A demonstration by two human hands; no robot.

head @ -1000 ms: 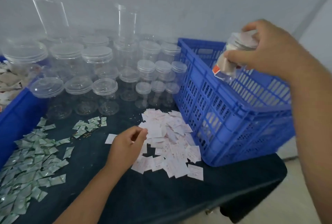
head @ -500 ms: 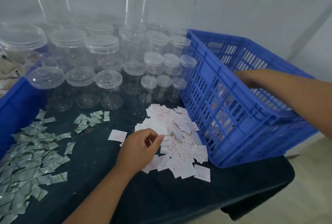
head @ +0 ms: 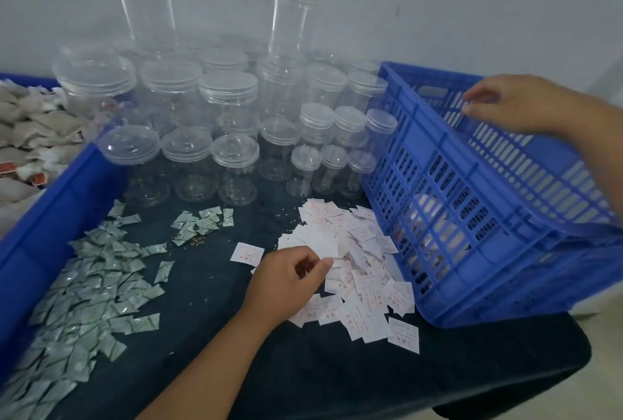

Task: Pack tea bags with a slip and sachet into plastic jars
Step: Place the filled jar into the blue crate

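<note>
A heap of white paper slips lies on the dark tablecloth, and my left hand rests on its near edge, thumb and forefinger pinching one slip. Silver-green sachets are scattered to the left. Clear plastic jars with lids stand in rows behind. Tea bags fill a blue bin at far left. My right hand hovers over the blue slatted crate, fingers relaxed and holding nothing. Pale packed jars show dimly through the crate's slats.
Two tall clear cylinders stand against the grey wall at the back. A single slip lies apart, left of the heap. The crate overhangs the table's right edge, with floor beyond.
My right hand held a filled jar above the crate, dipped into the crate, and has come up without it. My left hand stayed at the slips.
</note>
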